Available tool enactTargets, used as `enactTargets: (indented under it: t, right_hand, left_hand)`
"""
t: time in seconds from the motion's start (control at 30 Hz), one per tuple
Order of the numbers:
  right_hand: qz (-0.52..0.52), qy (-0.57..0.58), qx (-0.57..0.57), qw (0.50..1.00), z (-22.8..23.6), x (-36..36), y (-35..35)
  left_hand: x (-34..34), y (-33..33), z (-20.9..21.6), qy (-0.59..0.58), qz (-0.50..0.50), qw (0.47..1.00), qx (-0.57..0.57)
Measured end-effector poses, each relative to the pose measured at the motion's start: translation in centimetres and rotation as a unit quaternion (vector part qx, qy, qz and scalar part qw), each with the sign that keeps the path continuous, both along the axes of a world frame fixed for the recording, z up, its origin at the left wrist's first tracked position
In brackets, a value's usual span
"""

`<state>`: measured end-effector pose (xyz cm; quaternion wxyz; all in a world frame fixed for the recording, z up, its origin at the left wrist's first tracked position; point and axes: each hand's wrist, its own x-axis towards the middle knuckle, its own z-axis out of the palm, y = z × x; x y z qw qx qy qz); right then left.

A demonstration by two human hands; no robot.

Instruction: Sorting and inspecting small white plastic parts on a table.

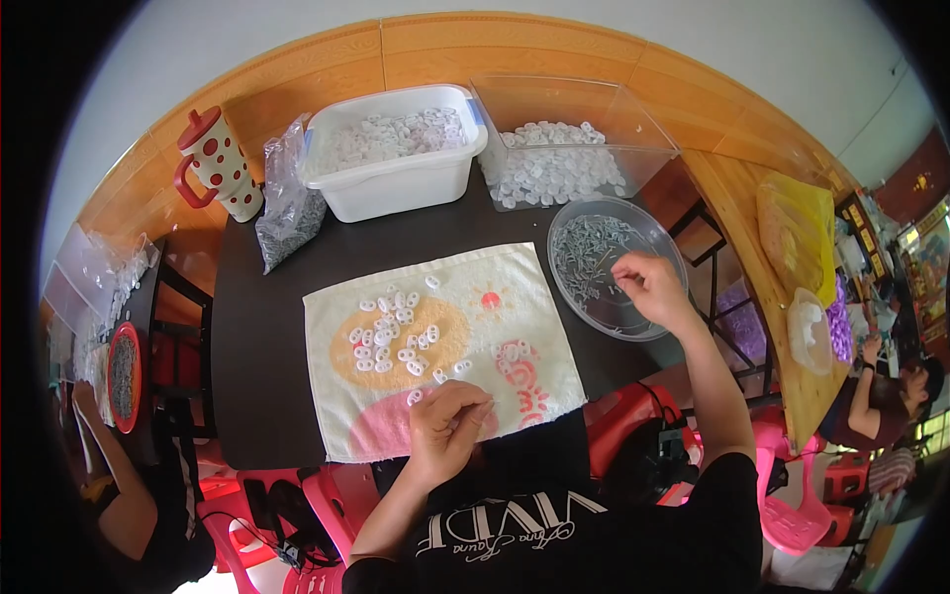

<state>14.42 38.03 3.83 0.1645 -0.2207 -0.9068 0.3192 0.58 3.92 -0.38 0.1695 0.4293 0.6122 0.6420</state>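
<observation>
Over the lower edge of a cream towel [450,265], my left hand [445,428] is closed, thumb against curled fingers; anything inside is hidden. A small white oval plastic piece with holes [415,397] lies right by its knuckles. More such white pieces [384,342] are scattered on the towel's yellow print. My right hand [650,287] hangs above a round clear tray [633,330], its thumb and fingertips pinched together. Small grey screws [584,249] lie loose in that tray. Whatever the right fingertips pinch is too small to make out.
A white tub [406,188] and a clear bin [633,148], both holding white pieces, stand at the table's back. Left of them are a bag of screws [289,223] and a red-dotted tumbler [220,163]. Other people work at both sides; pink stools [792,510] surround the table.
</observation>
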Motion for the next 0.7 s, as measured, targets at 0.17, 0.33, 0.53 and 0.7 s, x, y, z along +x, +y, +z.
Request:
enactTargets:
  t: [0.17,0.33,0.53,0.7]
  right_hand:
    - [0.071,-0.004,0.234,0.97,-0.5,-1.2,-0.9]
    - [0.11,-0.07,0.371,0.92,-0.4,-3.1,-1.3]
    - [0.149,-0.106,0.456,0.871,-0.2,-3.6,-2.2]
    - [0.077,0.042,0.238,0.967,0.5,-1.9,-0.8]
  left_hand:
    - [-0.1,0.0,-0.1,0.017,-0.002,1.0,0.013]
    - [0.0,0.0,-0.1,0.01,0.002,1.0,0.009]
    - [0.1,-0.1,0.1,0.009,0.018,1.0,0.006]
    - [0.0,-0.4,-0.1,-0.012,0.004,1.0,0.024]
